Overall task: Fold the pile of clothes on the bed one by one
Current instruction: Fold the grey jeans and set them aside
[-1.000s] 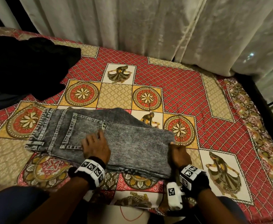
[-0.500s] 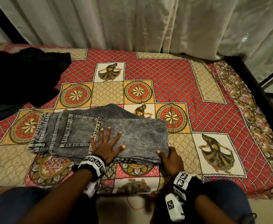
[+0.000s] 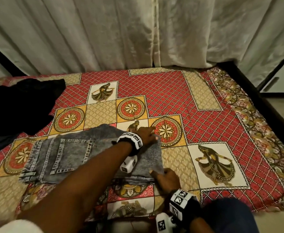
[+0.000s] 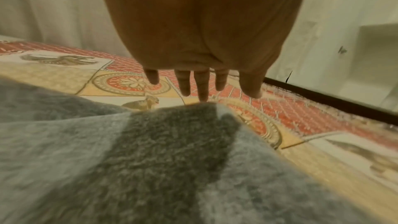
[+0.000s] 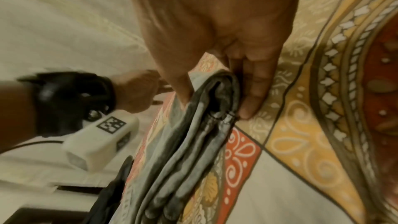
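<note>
1. The grey jeans (image 3: 80, 158) lie on the patterned bedsheet (image 3: 213, 132) of the bed, near the front edge, already doubled so that the waistband and back pocket show at the left and the fold is at the right

2. The right hand (image 3: 167, 179) pinches the near right corner of the jeans: in the right wrist view the thumb is on top of the stacked layers and the fingers (image 5: 254, 94) are under them, I think to keep the layers together for the next fold

3. The left hand (image 3: 146, 134) reaches across the jeans to the far right corner; its fingers (image 4: 202, 84) are straight and spread, with only the tips at the cloth edge, so it grips nothing yet

4. In my judgement both hands take the right end in order to bring it over to the waistband

5. A dark pile of clothes (image 3: 18, 105) waits at the left of the bed, well apart from the jeans, so the working place stays free
</note>
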